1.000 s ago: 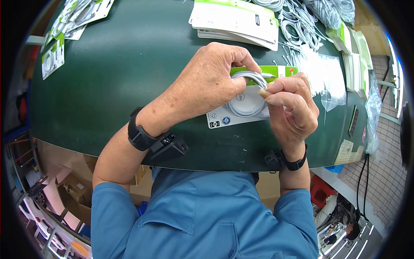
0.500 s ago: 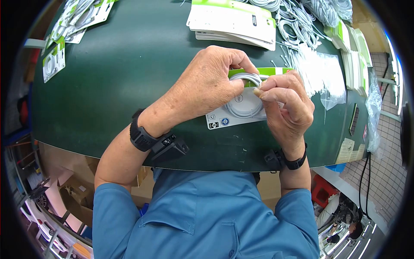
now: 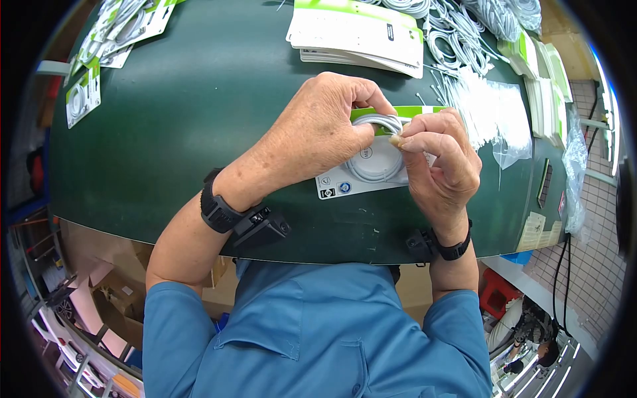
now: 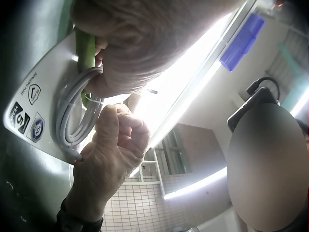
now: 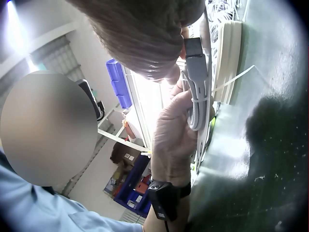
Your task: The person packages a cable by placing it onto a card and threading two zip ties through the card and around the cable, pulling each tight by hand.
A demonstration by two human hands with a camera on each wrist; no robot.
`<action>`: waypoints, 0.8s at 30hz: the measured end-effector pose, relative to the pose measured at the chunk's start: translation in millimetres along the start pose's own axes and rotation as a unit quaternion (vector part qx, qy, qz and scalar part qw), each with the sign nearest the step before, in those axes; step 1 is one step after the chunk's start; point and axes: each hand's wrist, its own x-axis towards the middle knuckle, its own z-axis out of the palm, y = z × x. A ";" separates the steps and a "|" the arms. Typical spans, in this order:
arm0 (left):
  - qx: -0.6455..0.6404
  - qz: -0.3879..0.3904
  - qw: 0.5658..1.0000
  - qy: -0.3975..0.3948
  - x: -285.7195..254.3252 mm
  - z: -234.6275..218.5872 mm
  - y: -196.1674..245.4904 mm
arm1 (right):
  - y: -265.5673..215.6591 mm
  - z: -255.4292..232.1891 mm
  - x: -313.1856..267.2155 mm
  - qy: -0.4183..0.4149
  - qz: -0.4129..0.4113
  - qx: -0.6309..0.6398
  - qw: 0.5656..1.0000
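A coiled light-grey cable [image 3: 373, 176] lies against a white and green packaging card [image 3: 348, 191] in the head view. My left hand [image 3: 325, 123] grips the coil's upper part together with the card, its thumb inside the loop. At the coil's right side, thumb and index finger of my right hand [image 3: 446, 159] pinch a thin white cable tie. The tie's loop [image 4: 93, 99] circles the cable strands in the left wrist view. Behind the card, a thin white tie tail [image 5: 240, 76] sticks out. A USB plug [image 5: 196, 65] lies along the card's face near my right hand.
Stacked blank cards [image 3: 358, 33] lie at the back of the green table [image 3: 166, 146]. Loose cables [image 3: 451, 43] and a bag of white ties [image 3: 511, 119] are at the right, beside more card stacks [image 3: 547, 109]. Carded cables [image 3: 123, 30] lie at the far left.
My right hand has shifted slightly left, with its fingertips drawn in closer to the coil and my left hand. The left hand keeps its grip. The last half second shows hardly any movement.
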 end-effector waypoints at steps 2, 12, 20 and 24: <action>-0.002 -0.002 1.000 -0.002 -0.1 0.2 -0.2 | 0.2 -0.2 -0.7 -0.004 0.003 -0.004 1.000; -0.006 0.000 1.000 -0.004 0.3 1.7 -2.0 | -3.4 0.3 -0.1 0.000 0.000 -0.004 1.000; -0.007 -0.005 1.000 -0.005 0.0 1.6 -1.1 | -2.1 2.0 -1.2 -0.002 0.004 -0.003 1.000; -0.001 0.003 1.000 -0.004 0.4 1.7 -2.7 | -1.3 2.8 -0.5 -0.011 -0.011 -0.027 1.000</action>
